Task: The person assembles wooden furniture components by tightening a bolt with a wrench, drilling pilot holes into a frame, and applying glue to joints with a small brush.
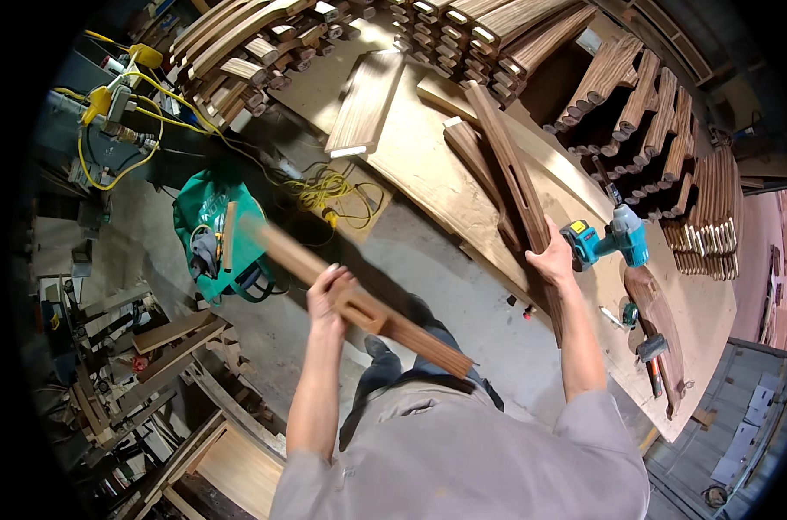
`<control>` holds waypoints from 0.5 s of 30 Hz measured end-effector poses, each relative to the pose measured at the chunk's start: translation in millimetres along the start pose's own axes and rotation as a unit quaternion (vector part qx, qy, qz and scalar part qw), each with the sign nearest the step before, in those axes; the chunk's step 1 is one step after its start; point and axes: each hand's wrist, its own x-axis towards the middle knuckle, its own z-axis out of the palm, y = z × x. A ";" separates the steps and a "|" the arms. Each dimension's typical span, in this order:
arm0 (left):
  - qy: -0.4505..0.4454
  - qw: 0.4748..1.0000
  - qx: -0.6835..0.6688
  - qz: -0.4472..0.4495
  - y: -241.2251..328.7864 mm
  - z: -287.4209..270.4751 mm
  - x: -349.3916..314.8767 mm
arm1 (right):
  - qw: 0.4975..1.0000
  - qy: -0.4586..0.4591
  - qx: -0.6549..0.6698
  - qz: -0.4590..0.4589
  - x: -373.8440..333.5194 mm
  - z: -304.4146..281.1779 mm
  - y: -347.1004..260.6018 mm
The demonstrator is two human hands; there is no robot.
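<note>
My left hand (331,299) is closed round a long brown wooden piece with an oval slot (359,309), held in the air over the floor. Its far end is smeared by motion. At the table's near edge, my right hand (552,256) grips a second long slotted wooden piece (508,156), which slants across the edge. Beside that piece lies a shorter curved wooden part (476,165). Just right of my right hand, a teal cordless driver (619,239) rests on the table.
The pale tabletop (428,195) bears a flat board (366,102), a hammer (652,351) and a curved wooden piece (662,316). Stacked wooden parts (489,35) line its far side. On the floor are a green bag (211,204), a yellow cord (341,191) and wood offcuts (172,334).
</note>
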 end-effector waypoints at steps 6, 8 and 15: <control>-0.108 0.983 0.091 -0.118 -105.2 127.1 63.0 | 0.991 -0.071 0.099 -0.060 24.5 -27.4 13.5; -0.147 0.972 0.113 -0.147 -132.4 156.5 74.8 | 0.988 -0.100 0.109 -0.045 34.1 -31.1 13.8; -0.188 0.953 0.063 -0.229 -203.4 194.8 97.8 | 0.965 -0.195 0.171 -0.024 75.1 -32.0 19.7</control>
